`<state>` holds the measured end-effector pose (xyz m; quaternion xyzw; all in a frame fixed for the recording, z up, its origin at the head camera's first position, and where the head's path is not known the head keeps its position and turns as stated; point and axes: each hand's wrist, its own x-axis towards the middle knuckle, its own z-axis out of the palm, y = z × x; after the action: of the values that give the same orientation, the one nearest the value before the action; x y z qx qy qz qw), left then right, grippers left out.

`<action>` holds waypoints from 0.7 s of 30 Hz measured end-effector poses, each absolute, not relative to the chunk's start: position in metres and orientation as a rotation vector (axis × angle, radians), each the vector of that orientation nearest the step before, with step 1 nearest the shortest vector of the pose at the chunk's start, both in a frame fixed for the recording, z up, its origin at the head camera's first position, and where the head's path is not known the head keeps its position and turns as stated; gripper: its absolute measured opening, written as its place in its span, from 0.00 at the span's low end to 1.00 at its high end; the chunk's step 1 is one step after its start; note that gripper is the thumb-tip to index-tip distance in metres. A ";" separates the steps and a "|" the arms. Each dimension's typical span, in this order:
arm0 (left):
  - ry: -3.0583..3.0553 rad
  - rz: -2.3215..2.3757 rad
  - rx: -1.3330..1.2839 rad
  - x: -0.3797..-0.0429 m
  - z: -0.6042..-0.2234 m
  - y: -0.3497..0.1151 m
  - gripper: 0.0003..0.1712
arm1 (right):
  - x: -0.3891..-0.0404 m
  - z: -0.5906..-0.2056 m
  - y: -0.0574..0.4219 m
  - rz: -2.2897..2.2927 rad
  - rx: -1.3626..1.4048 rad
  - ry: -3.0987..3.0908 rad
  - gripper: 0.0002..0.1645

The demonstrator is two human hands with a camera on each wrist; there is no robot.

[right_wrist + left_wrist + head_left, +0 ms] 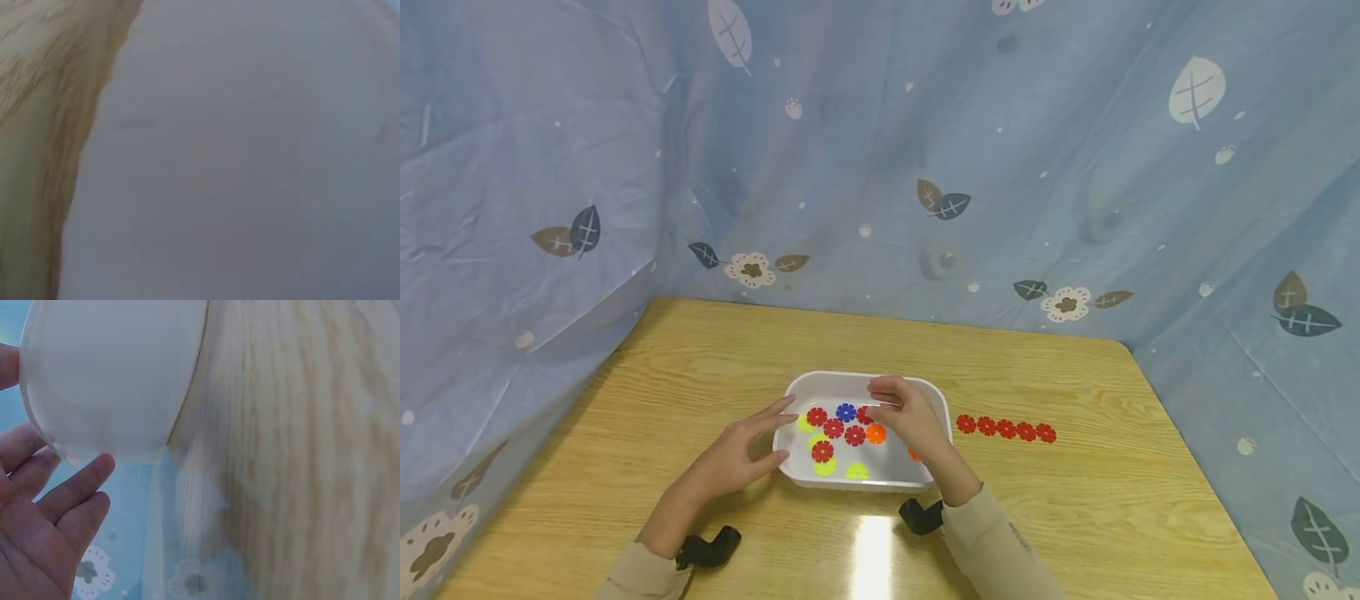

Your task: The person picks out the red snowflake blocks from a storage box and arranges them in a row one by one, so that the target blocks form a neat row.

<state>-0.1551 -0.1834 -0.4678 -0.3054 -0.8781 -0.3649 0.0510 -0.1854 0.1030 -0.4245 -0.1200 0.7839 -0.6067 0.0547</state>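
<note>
A white plastic tub [887, 477] stands on the table with several notched plastic discs in it: red, yellow, orange and one blue disc [846, 412]. My left hand [733, 457] is at the tub's left end, thumb and fingers spread along the rim; in the left wrist view its fingertips [94, 472] lie right at the tub's edge. Over the tub's right half, my right hand [910, 417] reaches in with bent fingers, thumb apart from them, beside a partly covered red disc [862, 415]. The right wrist view holds only the tub's outer wall [219, 156] and table.
To the right of the tub, several red discs [1006, 429] lie in a straight row on the wooden table [1112, 500]. A blue patterned curtain [850, 167] encloses the back and sides. Black devices [709, 548] are worn at both wrists.
</note>
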 end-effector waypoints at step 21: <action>-2.685 -1.137 -0.921 -0.154 -0.464 -0.183 0.28 | -0.208 -0.446 0.088 -1.608 -0.018 2.429 0.21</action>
<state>-0.1540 -0.1829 -0.4640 -0.3009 -0.8773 -0.3715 0.0418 -0.2080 0.0876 -0.4456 -0.0063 0.8284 -0.5485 0.1138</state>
